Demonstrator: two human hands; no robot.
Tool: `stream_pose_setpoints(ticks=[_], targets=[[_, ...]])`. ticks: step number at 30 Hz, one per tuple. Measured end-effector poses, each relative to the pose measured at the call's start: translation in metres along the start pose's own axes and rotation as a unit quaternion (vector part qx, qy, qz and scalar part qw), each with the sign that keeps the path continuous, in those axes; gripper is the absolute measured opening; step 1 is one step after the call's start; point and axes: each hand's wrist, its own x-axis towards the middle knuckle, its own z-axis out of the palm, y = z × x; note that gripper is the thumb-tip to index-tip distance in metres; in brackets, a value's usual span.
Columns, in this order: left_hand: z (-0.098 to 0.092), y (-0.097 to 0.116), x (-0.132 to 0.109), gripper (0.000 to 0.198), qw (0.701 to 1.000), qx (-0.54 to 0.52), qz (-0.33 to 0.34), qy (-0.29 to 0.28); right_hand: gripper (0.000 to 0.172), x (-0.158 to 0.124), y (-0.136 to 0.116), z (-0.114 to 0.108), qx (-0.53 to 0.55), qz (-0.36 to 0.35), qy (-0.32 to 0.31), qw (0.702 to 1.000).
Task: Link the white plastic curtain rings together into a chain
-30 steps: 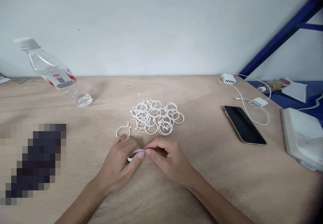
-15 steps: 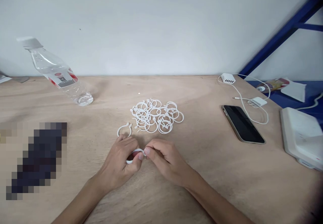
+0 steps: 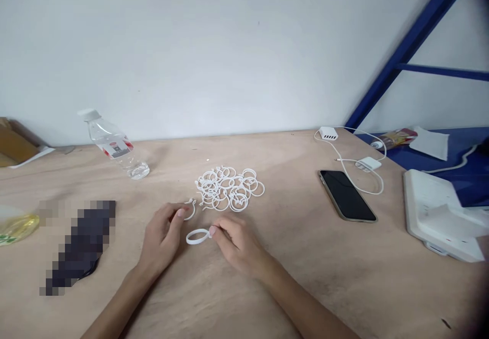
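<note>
My right hand (image 3: 237, 243) pinches a white plastic ring (image 3: 196, 237) at its right end, between thumb and forefinger. This ring is closed into a loop and held tilted above the table. To its left, my left hand (image 3: 162, 233) has thumb and forefinger closed at the left side of a second white ring (image 3: 194, 212), an open one lying on the table. The fingers cover part of that ring. Just beyond both hands lies a loose pile of several white rings (image 3: 229, 189), many overlapping.
Back left stands a water bottle (image 3: 118, 145); a pixelated dark object (image 3: 86, 247) and a yellowish plastic packet (image 3: 23, 227) lie at left. On the right are a phone (image 3: 348, 196), a white charger (image 3: 328, 134) with cables and a white device (image 3: 435, 201). A wall rises behind the wooden table (image 3: 214, 298).
My left hand has let go of the ring held between both hands and moved to the loose open ring. My right hand still holds its ring. The view has shifted, bringing more of the left side in.
</note>
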Motion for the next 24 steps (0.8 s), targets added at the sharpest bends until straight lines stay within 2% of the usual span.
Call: stream_pose_setpoints(ticks=[3,5,9,12,16,20,24], targets=[[-0.001,-0.009,0.004,0.047,0.995,0.089,-0.047,0.002,0.016,-0.003,0.001,0.003,-0.027,-0.027,-0.001,0.999],[-0.001,-0.013,0.007,0.050,0.990,0.133,-0.036,-0.023,0.013,-0.004,0.001,0.005,-0.035,-0.034,0.008,0.999],[-0.002,-0.010,0.012,0.038,0.984,0.164,0.003,-0.075,0.013,-0.002,0.002,0.006,-0.018,-0.008,0.037,0.999],[-0.006,-0.005,0.011,0.036,0.989,0.105,0.006,-0.101,0.014,0.001,0.003,0.004,0.013,0.028,0.066,0.997],[-0.009,0.004,0.004,0.052,0.990,-0.046,-0.060,-0.121,0.015,0.004,0.005,0.003,0.069,0.078,0.088,0.991],[-0.007,0.013,-0.003,0.047,0.965,-0.194,-0.060,-0.168,0.025,0.004,0.005,0.001,0.120,0.101,0.084,0.984],[-0.002,0.013,-0.005,0.043,0.942,-0.259,-0.056,-0.208,0.024,0.004,0.002,-0.001,0.137,0.080,0.042,0.986]])
